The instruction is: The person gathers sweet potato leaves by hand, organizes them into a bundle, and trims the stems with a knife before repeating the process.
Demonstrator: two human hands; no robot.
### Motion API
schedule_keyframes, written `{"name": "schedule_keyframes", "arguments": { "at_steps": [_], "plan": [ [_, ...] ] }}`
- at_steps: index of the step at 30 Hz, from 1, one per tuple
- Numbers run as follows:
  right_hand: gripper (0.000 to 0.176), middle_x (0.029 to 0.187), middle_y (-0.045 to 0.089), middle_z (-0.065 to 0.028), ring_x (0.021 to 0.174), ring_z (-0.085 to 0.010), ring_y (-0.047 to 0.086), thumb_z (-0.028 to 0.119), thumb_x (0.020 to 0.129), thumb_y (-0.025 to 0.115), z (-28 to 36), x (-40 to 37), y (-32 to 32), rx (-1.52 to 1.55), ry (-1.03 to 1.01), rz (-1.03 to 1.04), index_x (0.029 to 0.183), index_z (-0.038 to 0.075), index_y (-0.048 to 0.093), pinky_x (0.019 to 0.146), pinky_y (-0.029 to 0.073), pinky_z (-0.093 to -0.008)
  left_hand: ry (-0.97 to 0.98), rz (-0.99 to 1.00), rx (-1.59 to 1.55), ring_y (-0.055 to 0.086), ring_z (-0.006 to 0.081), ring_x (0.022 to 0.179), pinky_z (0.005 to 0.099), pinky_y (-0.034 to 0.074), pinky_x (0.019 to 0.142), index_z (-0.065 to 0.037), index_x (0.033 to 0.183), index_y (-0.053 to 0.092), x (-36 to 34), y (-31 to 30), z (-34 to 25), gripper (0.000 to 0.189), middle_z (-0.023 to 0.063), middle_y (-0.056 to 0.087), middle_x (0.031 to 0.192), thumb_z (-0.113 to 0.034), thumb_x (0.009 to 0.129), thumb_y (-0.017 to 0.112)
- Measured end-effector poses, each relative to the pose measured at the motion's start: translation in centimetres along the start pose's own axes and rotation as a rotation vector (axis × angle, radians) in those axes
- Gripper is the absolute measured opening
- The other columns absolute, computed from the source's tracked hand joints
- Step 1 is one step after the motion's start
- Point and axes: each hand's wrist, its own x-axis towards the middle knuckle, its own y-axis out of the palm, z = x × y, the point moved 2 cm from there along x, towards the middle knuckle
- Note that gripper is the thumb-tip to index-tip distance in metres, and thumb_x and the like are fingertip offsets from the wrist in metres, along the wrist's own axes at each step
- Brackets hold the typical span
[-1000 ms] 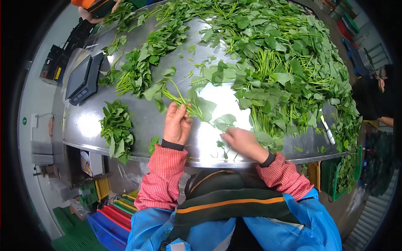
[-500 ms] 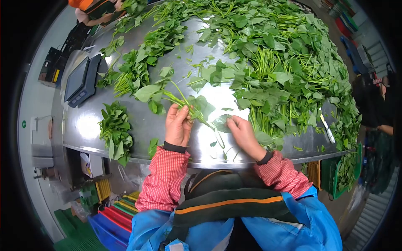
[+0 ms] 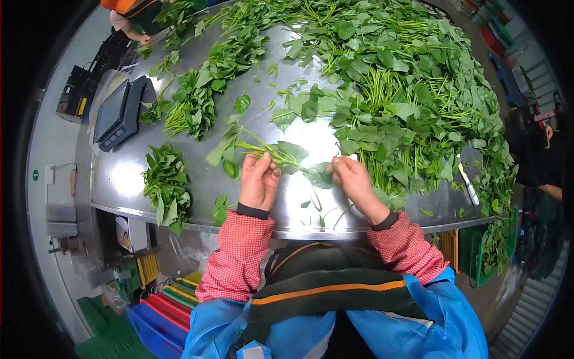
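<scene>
My left hand (image 3: 260, 179) is closed around a few leafy green stems (image 3: 263, 148), held just above the metal table near its front edge. Their leaves fan out to the left and right of my fingers. My right hand (image 3: 353, 184) is pinched at the edge of a broad green leaf (image 3: 320, 175) at the right end of these stems. Below, between my hands, cut stem scraps (image 3: 315, 200) lie on the metal. A neat bunch of greens (image 3: 166, 185) rests on the table left of my left hand.
A large heap of leafy stems (image 3: 406, 107) covers the table's right and far side. A white-handled knife (image 3: 468, 185) lies at right, with more bunches (image 3: 197, 105) and a scale (image 3: 116, 116) at left. A co-worker's hand (image 3: 144, 39) shows at the far left.
My right hand has lifted slightly away from me, its fingers still at the leaf. The stems in my left hand have tilted flatter. The co-worker's hand has shifted toward the table's left edge.
</scene>
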Motion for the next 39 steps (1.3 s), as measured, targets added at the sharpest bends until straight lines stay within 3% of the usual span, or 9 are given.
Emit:
{"name": "schedule_keyframes", "arguments": {
  "at_steps": [5, 12, 15, 19, 23, 24, 31, 35, 39],
  "plan": [
    [0.038, 0.062, 0.041, 0.0044, 0.048, -0.0053, 0.031, 0.035, 0.098, 0.045, 3.0, -2.4, 2.4, 0.519, 0.577, 0.572, 0.089, 0.000, 0.059, 0.044, 0.027, -0.0195, -0.117, 0.204, 0.010, 0.057, 0.0090, 0.080, 0.0240, 0.050, 0.069, -0.011, 0.108, 0.054, -0.9, 1.2, 1.2, 0.016, 0.0031, 0.060, 0.097, -0.009, 0.092, 0.056],
    [0.026, 0.061, 0.049, -0.0022, 0.052, -0.0120, 0.045, 0.025, 0.092, 0.053, -0.4, -1.4, 3.0, -0.215, -0.057, 0.198, 0.089, 0.000, 0.060, 0.048, 0.037, -0.0285, -0.134, 0.083, 0.173, 0.061, 0.0132, 0.086, 0.0263, 0.051, 0.076, -0.011, 0.114, 0.055, -2.1, 1.3, 2.5, 0.020, 0.0037, 0.063, 0.096, -0.012, 0.094, 0.056],
    [0.028, 0.068, 0.057, -0.0126, 0.061, -0.0207, 0.053, 0.025, 0.090, 0.052, -3.3, -0.1, 1.8, -0.335, -0.055, 0.028, 0.090, -0.003, 0.058, 0.057, 0.043, -0.0355, 0.022, -0.004, 0.273, 0.061, 0.0119, 0.085, 0.0270, 0.051, 0.076, -0.010, 0.111, 0.057, -2.5, 1.9, 1.9, 0.017, 0.0026, 0.064, 0.095, -0.013, 0.094, 0.055],
    [0.045, 0.077, 0.062, -0.0213, 0.073, -0.0320, 0.060, 0.041, 0.091, 0.051, -1.7, -1.9, 0.8, -0.883, 0.027, 0.333, 0.092, -0.003, 0.060, 0.069, 0.046, -0.0401, 0.105, 0.047, 0.229, 0.061, 0.0113, 0.087, 0.0265, 0.051, 0.076, -0.010, 0.110, 0.057, -1.7, 2.5, -1.5, 0.016, 0.0024, 0.064, 0.096, -0.012, 0.094, 0.056],
    [0.052, 0.082, 0.064, -0.0205, 0.078, -0.0304, 0.062, 0.046, 0.093, 0.048, 3.1, -1.5, 2.2, -0.476, -0.065, 0.275, 0.093, -0.004, 0.061, 0.074, 0.047, -0.0381, -0.079, 0.073, 0.213, 0.061, 0.0122, 0.089, 0.0266, 0.051, 0.078, -0.009, 0.110, 0.056, -1.4, 1.0, -0.5, 0.017, 0.0034, 0.064, 0.096, -0.010, 0.093, 0.057],
    [0.043, 0.076, 0.063, -0.0125, 0.069, -0.0208, 0.060, 0.039, 0.092, 0.053, 3.1, -1.0, 2.7, -0.222, -0.181, 0.337, 0.089, -0.003, 0.059, 0.063, 0.045, -0.0330, -0.107, 0.089, 0.205, 0.061, 0.0122, 0.090, 0.0267, 0.051, 0.078, -0.009, 0.110, 0.056, -1.4, 0.9, 0.2, 0.018, 0.0035, 0.065, 0.096, -0.010, 0.093, 0.057],
    [0.016, 0.065, 0.050, 0.0024, 0.051, -0.0054, 0.043, 0.019, 0.090, 0.057, 1.6, -0.6, 3.9, 0.288, 0.321, 0.135, 0.086, 0.004, 0.057, 0.044, 0.032, -0.0216, 0.007, -0.007, 0.225, 0.061, 0.0129, 0.089, 0.0292, 0.052, 0.078, -0.010, 0.114, 0.056, -2.0, 2.3, 2.6, 0.021, 0.0036, 0.063, 0.095, -0.010, 0.093, 0.056],
    [0.015, 0.057, 0.042, 0.0070, 0.043, -0.0025, 0.032, 0.019, 0.089, 0.057, -1.2, 0.5, 1.4, 0.172, 0.414, -0.037, 0.079, 0.009, 0.056, 0.038, 0.023, -0.0196, 0.174, 0.012, 0.264, 0.061, 0.0148, 0.089, 0.0322, 0.053, 0.078, -0.009, 0.116, 0.055, -2.7, 3.4, 0.4, 0.023, 0.0045, 0.063, 0.094, -0.008, 0.093, 0.055],
    [0.048, 0.066, 0.061, -0.0111, 0.055, -0.0206, 0.058, 0.046, 0.093, 0.044, -1.3, -1.6, 2.8, -0.462, 0.305, 0.508, 0.083, 0.004, 0.065, 0.053, 0.046, -0.0332, 0.033, 0.056, 0.126, 0.063, 0.0192, 0.083, 0.0356, 0.054, 0.081, -0.012, 0.124, 0.049, -1.6, 3.7, -1.9, 0.029, 0.0045, 0.058, 0.088, -0.013, 0.095, 0.053]
  ]
}}
